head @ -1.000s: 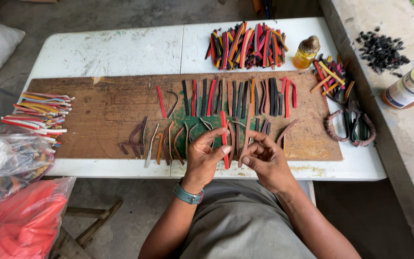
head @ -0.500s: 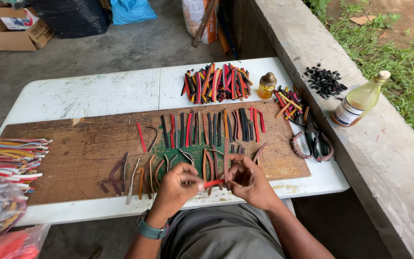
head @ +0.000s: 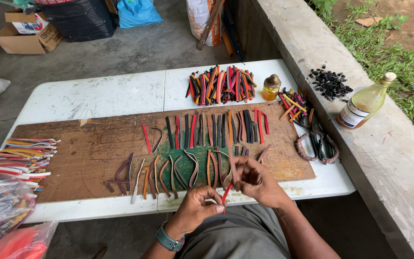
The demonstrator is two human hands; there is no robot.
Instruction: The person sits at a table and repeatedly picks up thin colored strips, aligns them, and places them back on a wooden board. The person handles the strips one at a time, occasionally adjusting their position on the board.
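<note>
From the head view, both hands meet low in the frame, just over the near edge of the desk (head: 97,96). The left hand (head: 198,207) has thumb and fingers pressed together on the lower end of a red strip (head: 226,193). The right hand (head: 259,181) curls around the strip's upper part, fingers closed and pinching it along with a brownish strip (head: 231,160) that rises from its grip. The red strip's long axis runs diagonally, lower end toward the bottom left and upper end toward the right hand; the brownish one stands nearly upright in the frame, pointing at the far rows.

Just beyond the hands, curved strips lie on a green mat (head: 188,165) set on the wooden board (head: 73,153); straight strips line up further back, a mixed pile (head: 221,85) sits at top centre beside a small amber bottle (head: 271,87), and scissors (head: 318,144) lie at the right.

The risk, as I judge it: the strip is thin and held only at its ends, so a loose pinch could let it slip into the lap or under the desk. A swing of the right wrist could also scatter the curved strips nearest to it.
</note>
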